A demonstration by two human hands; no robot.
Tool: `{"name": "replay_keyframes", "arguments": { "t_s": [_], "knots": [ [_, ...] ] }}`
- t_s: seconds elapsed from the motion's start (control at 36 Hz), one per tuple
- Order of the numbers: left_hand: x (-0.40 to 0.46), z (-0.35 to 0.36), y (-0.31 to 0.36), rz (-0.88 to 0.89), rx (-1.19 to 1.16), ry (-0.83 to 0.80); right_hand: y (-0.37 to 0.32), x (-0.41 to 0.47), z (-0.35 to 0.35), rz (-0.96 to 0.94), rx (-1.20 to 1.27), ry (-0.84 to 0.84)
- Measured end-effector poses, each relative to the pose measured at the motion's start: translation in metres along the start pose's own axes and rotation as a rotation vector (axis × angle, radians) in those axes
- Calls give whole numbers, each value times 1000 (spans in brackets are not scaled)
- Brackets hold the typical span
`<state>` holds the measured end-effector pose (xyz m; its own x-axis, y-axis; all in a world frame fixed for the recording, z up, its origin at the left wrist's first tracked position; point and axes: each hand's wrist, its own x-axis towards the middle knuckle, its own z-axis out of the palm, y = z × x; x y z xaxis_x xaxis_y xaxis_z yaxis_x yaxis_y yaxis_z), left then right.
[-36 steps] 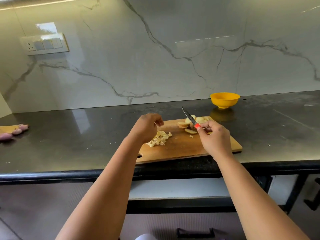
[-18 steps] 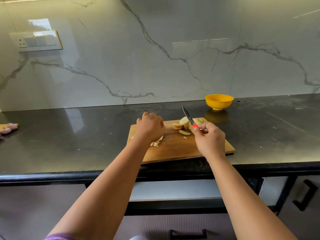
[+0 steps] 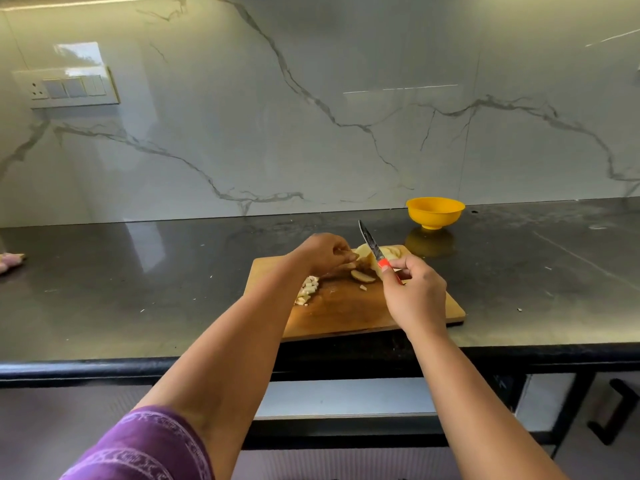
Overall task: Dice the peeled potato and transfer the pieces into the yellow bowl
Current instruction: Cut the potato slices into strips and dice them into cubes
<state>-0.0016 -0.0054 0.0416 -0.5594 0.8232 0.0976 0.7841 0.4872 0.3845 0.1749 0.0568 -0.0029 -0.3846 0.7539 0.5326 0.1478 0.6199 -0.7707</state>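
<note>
A wooden cutting board (image 3: 346,313) lies on the dark counter. At its far edge sit pale potato slices (image 3: 365,252), with one slice (image 3: 362,276) lying flat nearer me. A heap of diced potato (image 3: 307,292) shows at the board's left, partly hidden by my left forearm. My left hand (image 3: 322,252) reaches over the board and its fingertips pinch a potato slice at the pile. My right hand (image 3: 414,292) grips a knife (image 3: 370,242) by its red handle, blade pointing up and away over the slices. The yellow bowl (image 3: 434,211) stands beyond the board to the right.
A marble backsplash rises behind the counter, with a switch plate (image 3: 67,88) at the upper left. Pinkish items (image 3: 10,261) lie at the counter's far left edge. The counter's front edge (image 3: 104,368) runs just below the board, with cabinet handles (image 3: 613,410) lower right.
My left hand has left the diced heap and moved right to the potato slices, taking hold of one. My right hand with the knife has stayed about where it was.
</note>
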Motion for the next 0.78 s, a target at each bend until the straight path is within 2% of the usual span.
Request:
{"name": "replay_keyframes", "arguments": {
  "t_s": [0.22,0.33,0.5,0.67,0.78],
  "knots": [
    [-17,-3,0,-7,-83,412,0,1,0,-1,1,10],
    [-43,-5,3,1,33,314,0,0,0,-3,15,10],
    [-91,29,11,9,228,382,-1,0,-1,3,18,5],
    [-105,34,8,100,111,283,-3,-3,-3,3,4,-13],
    [-103,35,0,122,-15,336,-6,-6,-6,27,-6,-21]
  ]
}}
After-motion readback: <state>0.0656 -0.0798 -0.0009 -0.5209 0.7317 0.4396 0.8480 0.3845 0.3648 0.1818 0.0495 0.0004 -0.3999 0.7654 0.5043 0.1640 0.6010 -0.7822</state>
